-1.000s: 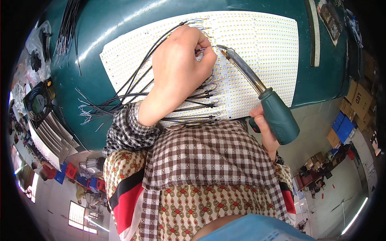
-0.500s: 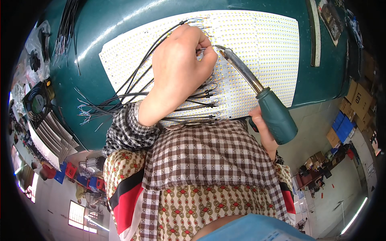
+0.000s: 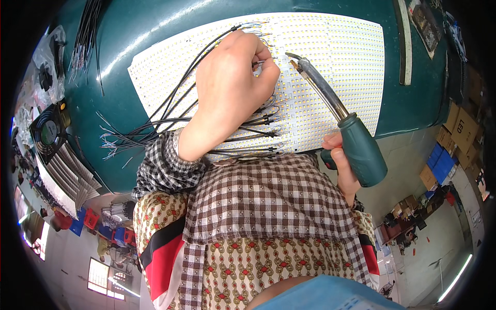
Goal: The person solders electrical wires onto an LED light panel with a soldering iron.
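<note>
A sheet of white LED boards (image 3: 341,67), dotted with rows of small yellowish chips, lies in front of me. Over its middle, my left hand (image 3: 230,85) is closed in a pinch on a thin black cable, of which only a bit shows between the fingers. My right hand (image 3: 345,164) grips a soldering iron (image 3: 361,150) by its green pistol-shaped handle. The iron's bent, darkened tip points up and left, just right of my left fingertips and apart from them. Several black cables (image 3: 181,85) with thin coloured wire ends run under and beside my left wrist across the boards.
The boards lie on a green tabletop (image 3: 124,31). A bundle of black cables (image 3: 85,41) hangs at the far left, above a small fan (image 3: 49,132) and stacked white strips (image 3: 70,178). At the far right are a narrow bar (image 3: 404,46) and a dirty tray (image 3: 424,28).
The soldering iron's tip has drawn away from my left fingertips, up and to the right. More of my right hand's fingers shows. My left hand has barely moved.
</note>
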A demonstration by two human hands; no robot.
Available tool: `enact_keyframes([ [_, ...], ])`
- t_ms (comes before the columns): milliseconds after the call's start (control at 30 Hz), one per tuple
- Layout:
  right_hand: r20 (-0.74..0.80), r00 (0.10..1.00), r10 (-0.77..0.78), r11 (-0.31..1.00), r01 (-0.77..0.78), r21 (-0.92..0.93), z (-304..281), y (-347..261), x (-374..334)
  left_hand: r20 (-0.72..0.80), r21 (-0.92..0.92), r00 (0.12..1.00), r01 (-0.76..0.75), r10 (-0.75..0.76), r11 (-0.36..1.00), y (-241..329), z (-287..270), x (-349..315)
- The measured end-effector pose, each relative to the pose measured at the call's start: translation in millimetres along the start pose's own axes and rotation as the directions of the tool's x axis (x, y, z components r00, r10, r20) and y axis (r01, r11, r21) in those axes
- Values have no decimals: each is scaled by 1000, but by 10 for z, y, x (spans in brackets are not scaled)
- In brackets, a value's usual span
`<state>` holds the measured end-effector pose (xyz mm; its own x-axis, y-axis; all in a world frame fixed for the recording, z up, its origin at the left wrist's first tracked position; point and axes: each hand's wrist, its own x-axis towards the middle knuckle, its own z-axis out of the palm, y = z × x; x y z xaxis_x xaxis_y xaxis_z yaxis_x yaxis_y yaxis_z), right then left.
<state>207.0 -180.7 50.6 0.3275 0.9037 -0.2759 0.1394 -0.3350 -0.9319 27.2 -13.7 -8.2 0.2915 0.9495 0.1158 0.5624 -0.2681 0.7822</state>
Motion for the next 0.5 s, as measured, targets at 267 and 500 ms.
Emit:
enact_keyframes([
  [267, -57, 998, 12, 999, -10, 31, -5, -49, 2, -51, 64, 975, -214, 217, 975, 179, -287, -242],
  [500, -12, 998, -57, 997, 58, 52, 14, 43, 159, 178, -20, 983, -50, 52, 999, -22, -241, -215],
])
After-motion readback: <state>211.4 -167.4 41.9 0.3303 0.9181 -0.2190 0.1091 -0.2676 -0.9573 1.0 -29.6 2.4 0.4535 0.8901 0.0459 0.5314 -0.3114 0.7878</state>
